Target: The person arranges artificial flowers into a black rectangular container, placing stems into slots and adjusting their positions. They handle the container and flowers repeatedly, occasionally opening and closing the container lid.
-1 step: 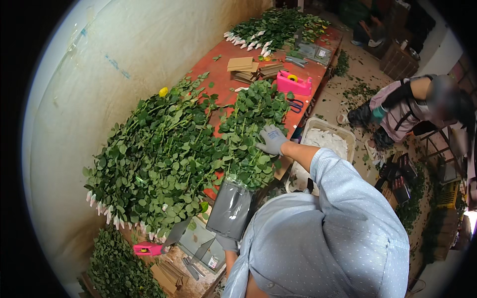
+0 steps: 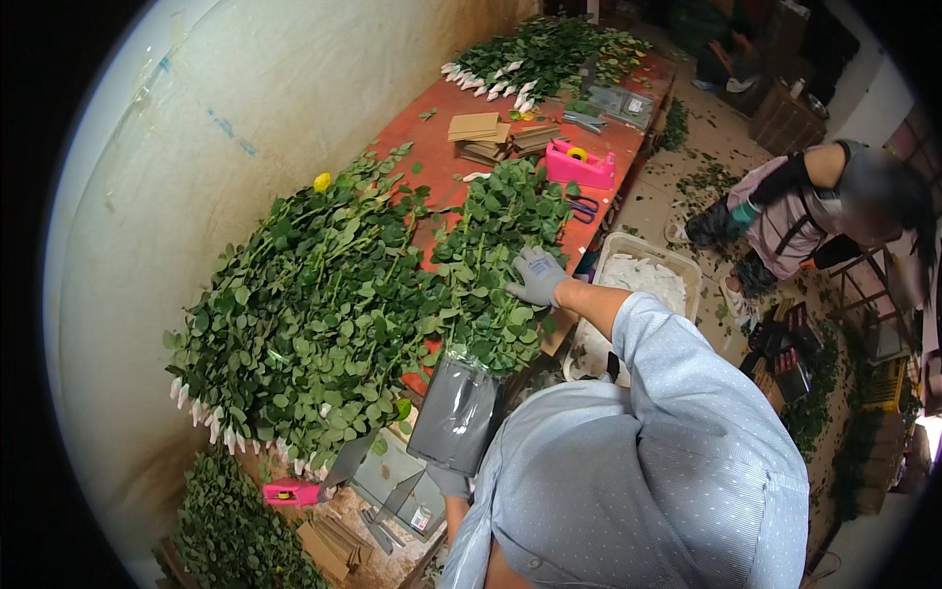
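A bundle of leafy flower stems (image 2: pixel 491 231) lies along the table in front of me. Its near end is covered by a dark grey wrap (image 2: pixel 453 410) with shiny clear film, so the blooms are hidden. My right hand (image 2: pixel 539 277), in a grey glove, rests on the leaves with its fingers apart and holds nothing. At the bottom end of the wrap is my left hand (image 2: pixel 450 480), also gloved; its fingers are hidden behind the wrap. To the left spreads a large heap of leafy stems (image 2: pixel 304 304), with white-sleeved flower heads (image 2: pixel 211 420) along its near edge.
The red table (image 2: pixel 412 128) carries cardboard pieces (image 2: pixel 475 126), a pink tape dispenser (image 2: pixel 581 167), scissors (image 2: pixel 585 208) and more stems (image 2: pixel 549 49). A second pink dispenser (image 2: pixel 291 492) sits near a grey tray (image 2: pixel 388 471). A white bin (image 2: pixel 693 270) stands right; beyond it, a person (image 2: pixel 795 216) bends.
The person at the right has shifted slightly in their bent posture. My hands and the wrapped bundle have not visibly moved.
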`<state>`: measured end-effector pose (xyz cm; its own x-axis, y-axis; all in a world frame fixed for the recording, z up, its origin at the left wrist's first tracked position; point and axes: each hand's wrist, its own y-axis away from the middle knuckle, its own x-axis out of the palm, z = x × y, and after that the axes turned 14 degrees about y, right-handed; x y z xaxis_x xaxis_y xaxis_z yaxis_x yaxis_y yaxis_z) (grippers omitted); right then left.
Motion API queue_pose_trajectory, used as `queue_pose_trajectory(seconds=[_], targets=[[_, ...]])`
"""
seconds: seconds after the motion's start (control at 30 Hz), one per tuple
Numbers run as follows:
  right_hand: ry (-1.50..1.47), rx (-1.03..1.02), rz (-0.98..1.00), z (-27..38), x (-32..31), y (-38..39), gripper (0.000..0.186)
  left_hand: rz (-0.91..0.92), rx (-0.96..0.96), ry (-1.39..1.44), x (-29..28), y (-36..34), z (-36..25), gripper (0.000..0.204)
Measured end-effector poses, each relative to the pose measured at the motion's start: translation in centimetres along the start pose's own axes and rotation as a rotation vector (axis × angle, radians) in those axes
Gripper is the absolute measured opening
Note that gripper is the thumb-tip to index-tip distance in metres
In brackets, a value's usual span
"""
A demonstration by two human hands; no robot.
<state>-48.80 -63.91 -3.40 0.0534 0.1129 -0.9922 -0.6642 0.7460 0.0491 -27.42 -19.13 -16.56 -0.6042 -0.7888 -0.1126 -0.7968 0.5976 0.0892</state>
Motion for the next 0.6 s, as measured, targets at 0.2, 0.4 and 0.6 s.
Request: queue_pose_trajectory(seconds=[0.2,0.4,0.6], targets=[[-0.025,-0.006,0.002,-0.5,0.0,0.3,0.062,-0.009,-0.014,0.007,-0.1,0.6,0.3,0.045],[-0.044,-0.015,-0.053,-0.5,0.9,0.3,0.06,-0.015,-0.012,-0.001,0.2,0.9,0.7,0.046],[-0.007,0.005,-0.08,-0.2,1.6,-0.6,0.057,-0.008,0.006,0.006,0.3,0.1,0.9,0.048]])
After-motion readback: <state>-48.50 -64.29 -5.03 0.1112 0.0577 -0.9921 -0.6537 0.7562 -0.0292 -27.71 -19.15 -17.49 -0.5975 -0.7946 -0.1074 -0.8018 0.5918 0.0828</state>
